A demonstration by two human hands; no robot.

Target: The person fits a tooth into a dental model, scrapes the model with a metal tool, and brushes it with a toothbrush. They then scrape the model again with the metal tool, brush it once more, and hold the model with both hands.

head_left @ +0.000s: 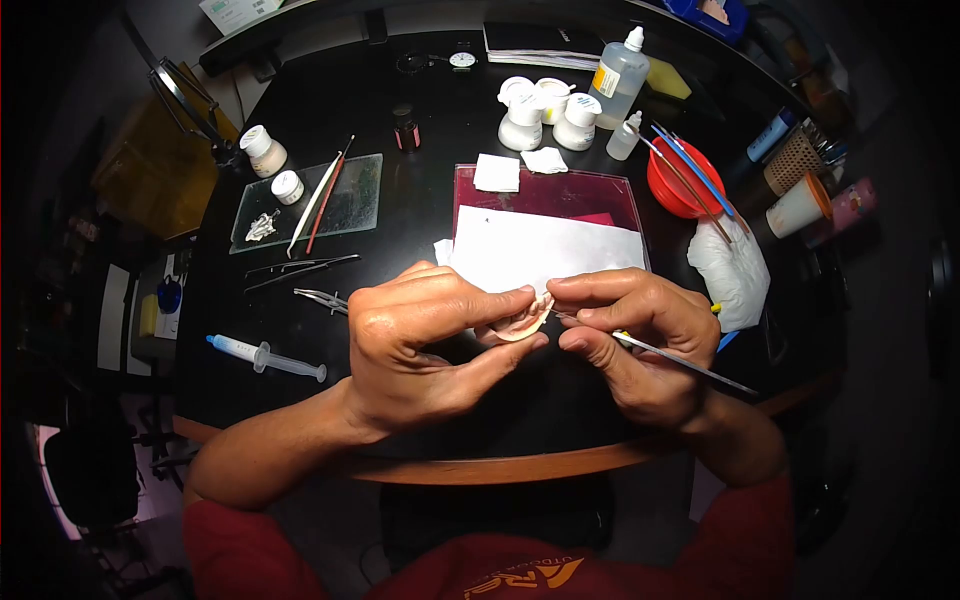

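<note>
Over the near part of the black table, my left hand (420, 340) pinches a small cream dental cast (524, 322) between thumb and fingertips. My right hand (650, 350) is closed around a slim dental instrument (700, 369), its dark handle end sticking out to the lower right. The instrument's thin tip points left and lies right at the edge of the cast; fingers hide part of it. Fingertips of both hands almost meet around the cast. Beyond them lies a white paper sheet (540, 245) on a dark red glass plate (610, 190).
A glass slab (362, 200) at left carries a small jar and two slender tools. Tweezers (305, 268) and a syringe (265, 360) lie nearer. White jars (521, 127) and a clear bottle (620, 78) stand behind; at right, a red bowl (680, 185) holds brushes beside crumpled tissue (728, 265).
</note>
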